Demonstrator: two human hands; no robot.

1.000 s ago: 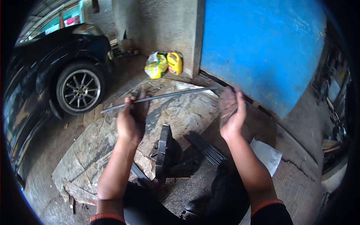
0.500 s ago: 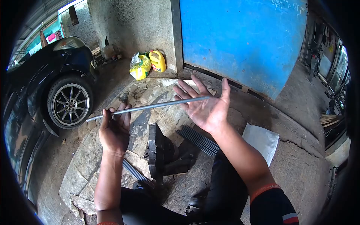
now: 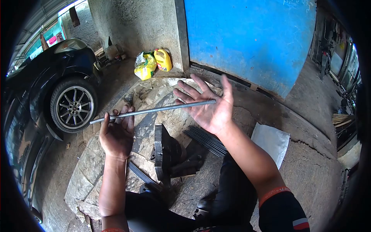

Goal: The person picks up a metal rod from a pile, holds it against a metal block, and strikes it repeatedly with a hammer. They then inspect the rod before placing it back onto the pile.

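Note:
A thin grey metal rod [image 3: 154,110] spans the space between my hands, its right end slightly higher. My left hand [image 3: 118,137] holds it near its left end, thumb on one side and fingers behind. My right hand [image 3: 210,108] is open with fingers spread and palm up, and the rod's right end touches the palm. Below the rod stands a dark metal block like an anvil or vise [image 3: 164,150], partly in shadow. To its right lies a bundle of dark rods [image 3: 205,140]; more rods [image 3: 143,176] lie to its left.
A black car [image 3: 38,89] with a spoked wheel [image 3: 72,107] is at the left. Against the wall are a yellow jug [image 3: 163,60] and a yellow-white bag [image 3: 145,66]. A blue door panel [image 3: 247,42] stands ahead. A pale sheet [image 3: 269,145] lies at the right.
The rod remains across both hands. My right hand has shifted slightly left, its fingers tilting a little further up. The view has moved slightly.

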